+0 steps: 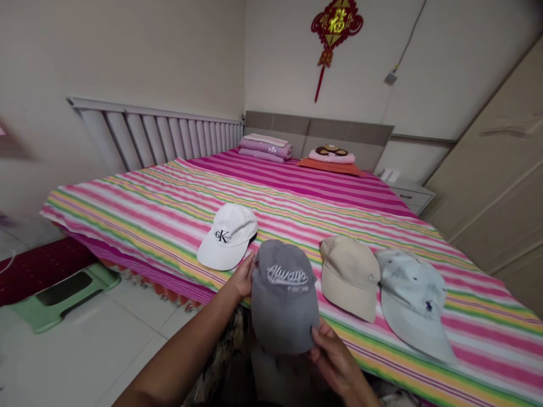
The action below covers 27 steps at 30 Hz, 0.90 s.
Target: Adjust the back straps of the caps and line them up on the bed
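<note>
A grey baseball cap (284,311) with white "Always" lettering is held between both hands at the bed's near edge, its brim toward me. My left hand (243,276) grips the cap's left side, fingers partly hidden behind it. On the brim's lower right corner, my right hand (328,350) pinches with the thumb on top. Just left of the grey cap lies a white cap (229,234) with black "CK" letters. To its right rest a beige cap (350,277) and, beside that, a pale blue cap (413,299) with a small dark emblem.
Striped cloth (139,198) covers the bed. Folded purple bedding (265,150) and a pink pillow (333,156) lie by the headboard (326,133). A green stool (63,297) stands on the tiled floor at left. A white nightstand (409,195) is at the far right.
</note>
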Motion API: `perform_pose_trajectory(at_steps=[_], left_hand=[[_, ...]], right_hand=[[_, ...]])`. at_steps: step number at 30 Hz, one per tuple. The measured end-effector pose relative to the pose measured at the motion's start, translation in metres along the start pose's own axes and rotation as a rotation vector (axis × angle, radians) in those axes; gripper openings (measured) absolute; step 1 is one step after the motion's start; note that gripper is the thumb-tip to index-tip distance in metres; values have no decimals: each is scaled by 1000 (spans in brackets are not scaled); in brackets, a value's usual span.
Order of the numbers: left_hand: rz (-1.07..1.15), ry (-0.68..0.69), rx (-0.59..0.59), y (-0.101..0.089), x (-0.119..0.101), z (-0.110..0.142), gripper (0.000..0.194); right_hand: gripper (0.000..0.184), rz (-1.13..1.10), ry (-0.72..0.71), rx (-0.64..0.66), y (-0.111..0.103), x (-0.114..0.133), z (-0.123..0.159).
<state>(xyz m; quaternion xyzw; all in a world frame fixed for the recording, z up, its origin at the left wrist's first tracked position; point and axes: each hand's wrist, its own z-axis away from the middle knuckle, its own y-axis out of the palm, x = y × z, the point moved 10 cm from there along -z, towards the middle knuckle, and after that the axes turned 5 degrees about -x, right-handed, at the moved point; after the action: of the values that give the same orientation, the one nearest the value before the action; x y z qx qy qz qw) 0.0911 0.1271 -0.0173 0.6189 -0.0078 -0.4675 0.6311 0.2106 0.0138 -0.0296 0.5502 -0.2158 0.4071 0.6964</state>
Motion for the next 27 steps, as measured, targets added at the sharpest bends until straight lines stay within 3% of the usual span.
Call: perform_pose_trajectory(at_steps=[3,5,8,12,15,19,23,27], left_hand=[[-6,61,-5,13,-15,-6,43],[-23,111,22,29,-16,-1,43],[-77,137,174,70,-5,15,55],[-194,49,342,107,21,35,63],[-225,24,390,117,26,44,62],[-291,0,363,124,26,48,49],[-467,-33,207,120,33,42,31],[-486,-84,184,120,44,39,26]], right_hand=[[30,323,46,230,7,-5,21],[41,373,67,334,12,5,31],[58,226,-4,305,23,41,35],[47,111,-75,203,44,70,32],[28,96,-52,153,54,69,30],[20,152,-109,86,52,73,32],[19,466,-287,60,55,90,37],[14,763,-444,15,62,106,42]])
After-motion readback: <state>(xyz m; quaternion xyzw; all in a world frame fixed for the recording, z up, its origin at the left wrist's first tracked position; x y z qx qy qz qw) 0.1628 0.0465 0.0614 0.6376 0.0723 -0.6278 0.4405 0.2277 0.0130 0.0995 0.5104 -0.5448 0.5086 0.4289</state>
